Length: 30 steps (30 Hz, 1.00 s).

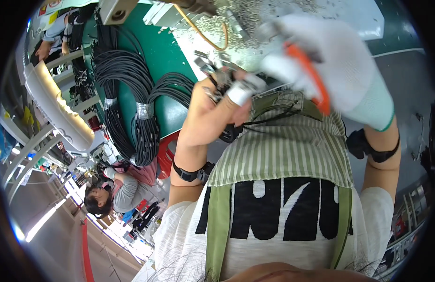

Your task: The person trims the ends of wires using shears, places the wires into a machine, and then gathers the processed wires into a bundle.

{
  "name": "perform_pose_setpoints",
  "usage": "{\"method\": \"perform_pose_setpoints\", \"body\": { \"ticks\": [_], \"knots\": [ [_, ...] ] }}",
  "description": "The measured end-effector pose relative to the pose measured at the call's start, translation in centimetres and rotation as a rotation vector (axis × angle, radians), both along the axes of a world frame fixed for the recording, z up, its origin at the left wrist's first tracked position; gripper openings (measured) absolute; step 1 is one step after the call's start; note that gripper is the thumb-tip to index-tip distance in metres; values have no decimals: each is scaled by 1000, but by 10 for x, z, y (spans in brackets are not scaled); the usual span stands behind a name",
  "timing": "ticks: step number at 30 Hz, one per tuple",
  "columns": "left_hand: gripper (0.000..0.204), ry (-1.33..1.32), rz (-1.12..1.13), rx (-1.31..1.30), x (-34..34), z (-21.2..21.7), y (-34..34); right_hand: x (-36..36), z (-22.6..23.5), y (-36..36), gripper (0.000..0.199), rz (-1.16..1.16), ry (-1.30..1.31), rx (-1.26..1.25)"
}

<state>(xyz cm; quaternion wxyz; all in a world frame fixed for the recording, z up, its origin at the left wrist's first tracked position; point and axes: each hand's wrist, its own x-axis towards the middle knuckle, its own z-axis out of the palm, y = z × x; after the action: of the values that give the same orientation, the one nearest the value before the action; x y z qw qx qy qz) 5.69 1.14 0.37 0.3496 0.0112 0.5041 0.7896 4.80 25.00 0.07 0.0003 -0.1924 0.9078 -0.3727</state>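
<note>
Nearest you, one striped apron [283,155] covers your lap. Your left hand [210,115], its thumb wrapped in white tape, is closed around dark cable ends with metal connectors [205,63], just above the apron's far edge. Your gloved right hand [339,61], blurred, grips one orange-handled tool [310,77] to their right. Beyond lies a green tabletop [165,51] with a pale sheet [189,54], strewn with small bits too many to count. Left are two silver-taped black cable bundles [128,70], one lit lamp [62,110] and, farther into the room, two people [126,192].
</note>
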Motion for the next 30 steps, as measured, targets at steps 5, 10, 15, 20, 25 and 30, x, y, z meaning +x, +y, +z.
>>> {"method": "perform_pose_setpoints", "body": {
  "ticks": [5, 10, 15, 20, 25, 30],
  "knots": [
    [12, 679, -63, -290, -6, -8, 18, 1, 9, -18, 16, 84, -151, -369],
    [20, 258, 30, -104, -9, 7, 10, 9, 19, -24, 17, -95, -248, -505],
    [22, 263, -73, -115, -13, 12, 10, 8, 18, -10, 21, 37, -234, -495],
    [26, 677, 92, -361, -3, 16, 23, 10, 25, -11, 20, 23, -742, -853],
    [29, 1175, -32, -548, -11, 10, 14, 17, 2, -12, 18, 144, -830, -1068],
    [22, 716, 133, -139, 2, 5, 19, 22, 4, -27, 13, 75, -345, -744]
  ]
}}
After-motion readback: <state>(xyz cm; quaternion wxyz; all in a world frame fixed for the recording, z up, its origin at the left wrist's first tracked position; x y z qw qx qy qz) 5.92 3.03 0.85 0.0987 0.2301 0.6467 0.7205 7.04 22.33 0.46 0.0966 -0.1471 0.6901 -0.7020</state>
